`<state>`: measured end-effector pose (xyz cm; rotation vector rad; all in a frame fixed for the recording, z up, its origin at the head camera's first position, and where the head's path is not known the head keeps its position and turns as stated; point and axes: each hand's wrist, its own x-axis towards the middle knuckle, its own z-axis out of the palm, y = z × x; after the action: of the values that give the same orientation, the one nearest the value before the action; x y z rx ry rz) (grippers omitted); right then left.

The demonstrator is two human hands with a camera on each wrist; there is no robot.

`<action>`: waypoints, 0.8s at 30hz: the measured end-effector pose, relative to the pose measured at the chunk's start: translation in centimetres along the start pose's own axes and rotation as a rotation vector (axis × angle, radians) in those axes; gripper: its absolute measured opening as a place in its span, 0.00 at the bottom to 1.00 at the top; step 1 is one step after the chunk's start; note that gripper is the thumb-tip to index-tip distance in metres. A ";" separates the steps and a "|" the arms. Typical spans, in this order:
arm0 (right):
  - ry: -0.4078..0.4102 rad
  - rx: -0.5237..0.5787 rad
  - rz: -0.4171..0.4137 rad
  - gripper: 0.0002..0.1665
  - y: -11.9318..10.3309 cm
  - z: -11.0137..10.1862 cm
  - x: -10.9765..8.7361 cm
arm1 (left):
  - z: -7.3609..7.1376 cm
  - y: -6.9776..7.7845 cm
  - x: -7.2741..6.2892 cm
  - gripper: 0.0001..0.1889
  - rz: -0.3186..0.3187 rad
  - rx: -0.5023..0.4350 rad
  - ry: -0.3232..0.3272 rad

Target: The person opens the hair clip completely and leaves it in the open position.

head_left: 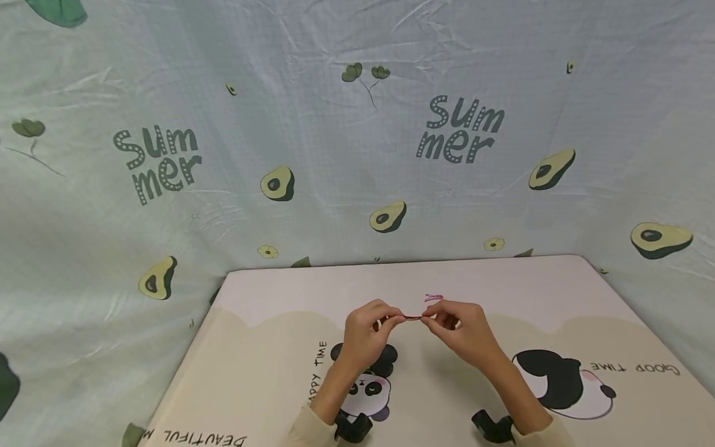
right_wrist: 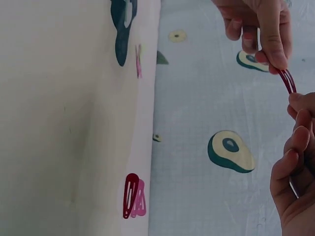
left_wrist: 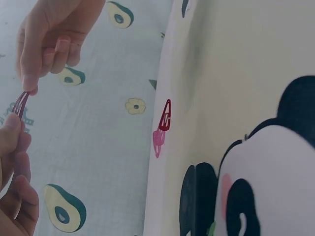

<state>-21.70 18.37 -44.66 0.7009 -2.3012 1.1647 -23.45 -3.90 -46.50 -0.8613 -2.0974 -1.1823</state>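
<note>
Fingertips of both hands pinch one dark red snap hair clip [head_left: 412,318], held level above the table between them. My left hand [head_left: 368,332] has one end; my right hand [head_left: 463,332] has the other. Slim slots show along the clip [right_wrist: 287,81] in the right wrist view, its ends covered by the fingertips. On the tabletop beyond the hands lie a red hair clip [left_wrist: 166,115] and pink clips [right_wrist: 141,199], overlapping. In the head view these pink clips [head_left: 434,297] look small, near my right fingers.
A thin pink and green item [right_wrist: 139,61] lies near the far table edge; its kind is unclear. The table cover [head_left: 268,366] bears printed pandas and lettering. Behind the table hangs a pale curtain [head_left: 329,136] with avocado prints. Dark straps [head_left: 353,428] sit at both wrists.
</note>
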 end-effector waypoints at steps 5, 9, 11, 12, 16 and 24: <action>0.023 -0.011 -0.044 0.10 -0.2 0.2 -0.2 | 0.0 0.1 -0.5 0.02 0.036 -0.020 0.024; 0.040 -0.017 -0.083 0.12 -0.2 0.3 -0.4 | 0.0 0.3 -0.5 0.02 0.080 -0.027 0.049; 0.050 -0.017 -0.107 0.13 -0.1 0.3 -0.4 | 0.0 0.5 -0.4 0.03 0.098 -0.028 0.057; 0.054 -0.016 -0.116 0.13 -0.1 0.3 -0.4 | 0.0 0.6 -0.4 0.02 0.106 -0.028 0.061; 0.065 -0.010 -0.137 0.15 -0.1 0.3 -0.5 | -0.1 0.8 -0.3 0.02 0.113 -0.038 0.067; 0.110 0.022 -0.201 0.16 -0.6 0.3 -0.3 | -0.5 1.1 0.0 0.04 0.152 0.003 0.071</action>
<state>-21.15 17.87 -44.60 0.8336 -2.0771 1.1083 -22.49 -3.94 -45.72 -0.9453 -1.9404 -1.1129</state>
